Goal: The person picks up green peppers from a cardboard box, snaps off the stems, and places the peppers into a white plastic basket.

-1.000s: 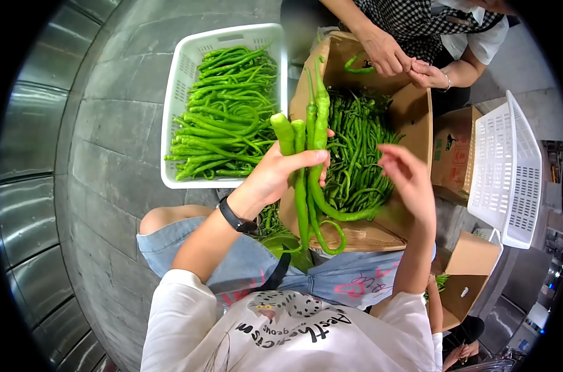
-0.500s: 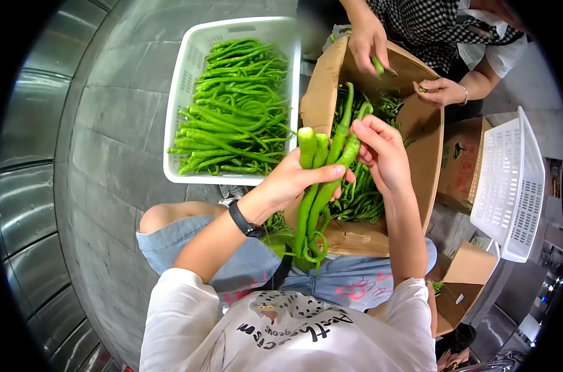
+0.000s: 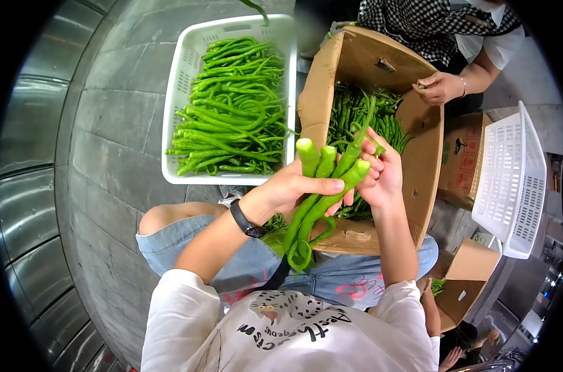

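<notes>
From where I sit, the left hand (image 3: 287, 187) is clamped round a small bunch of peppers (image 3: 349, 180), thumb laid across them, their curled tails hanging over the lap. The right hand (image 3: 387, 177) is just beside it, fingertips pinched on a green stem (image 3: 378, 147) — I can't tell whether that piece is joined to a pepper or loose. The bunch sits in front of the box (image 3: 318, 93), with more peppers lying inside; the basket (image 3: 219, 180) to the left holds others laid side by side.

To do this well, I'd want the left thumb firm but not squeezing, since long peppers could crease or slip out of a bundle. The blunt ends stand unevenly, so I'd line them up. For the right, I'd pinch close under the cap and use a short twist — a hard pull might tear the flesh or drag a neighbour loose.
</notes>
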A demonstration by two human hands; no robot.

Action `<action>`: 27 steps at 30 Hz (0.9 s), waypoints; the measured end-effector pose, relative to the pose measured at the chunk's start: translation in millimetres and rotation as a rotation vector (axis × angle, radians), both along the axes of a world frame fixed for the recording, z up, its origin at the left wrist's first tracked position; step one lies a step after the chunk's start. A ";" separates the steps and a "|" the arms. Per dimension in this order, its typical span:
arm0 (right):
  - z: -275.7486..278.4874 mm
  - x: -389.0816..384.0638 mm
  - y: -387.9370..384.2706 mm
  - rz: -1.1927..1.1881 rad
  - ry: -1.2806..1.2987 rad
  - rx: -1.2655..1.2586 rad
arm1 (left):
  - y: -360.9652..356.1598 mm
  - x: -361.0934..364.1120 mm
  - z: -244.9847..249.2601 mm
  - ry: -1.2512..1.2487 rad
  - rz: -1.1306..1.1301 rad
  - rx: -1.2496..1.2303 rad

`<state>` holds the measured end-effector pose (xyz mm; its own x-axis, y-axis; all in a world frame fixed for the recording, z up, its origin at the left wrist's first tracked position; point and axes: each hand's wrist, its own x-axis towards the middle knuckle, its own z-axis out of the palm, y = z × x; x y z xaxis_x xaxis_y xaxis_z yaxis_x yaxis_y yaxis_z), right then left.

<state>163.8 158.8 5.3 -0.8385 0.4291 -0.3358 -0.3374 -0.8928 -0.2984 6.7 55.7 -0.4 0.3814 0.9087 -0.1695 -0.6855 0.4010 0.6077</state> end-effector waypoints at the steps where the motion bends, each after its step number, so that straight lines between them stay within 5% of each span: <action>1: 8.6 -1.2 -2.3 -0.022 -0.074 0.092 | -0.1 -0.7 0.6 0.006 0.000 -0.013; 4: 13.9 -5.6 -0.3 -0.117 -0.327 0.611 | 0.8 -1.8 1.1 -0.048 0.015 -0.087; 9: 24.1 -7.0 1.0 -0.100 -0.516 0.942 | 2.1 0.2 -0.1 -0.036 -0.002 -0.100; 24: 4.1 1.6 0.7 0.038 -0.102 0.058 | 3.8 11.8 1.8 -0.018 -0.012 0.040; 27: 3.9 -0.6 -1.8 -0.112 -0.321 0.140 | 4.9 -0.3 -8.1 -0.064 0.053 0.031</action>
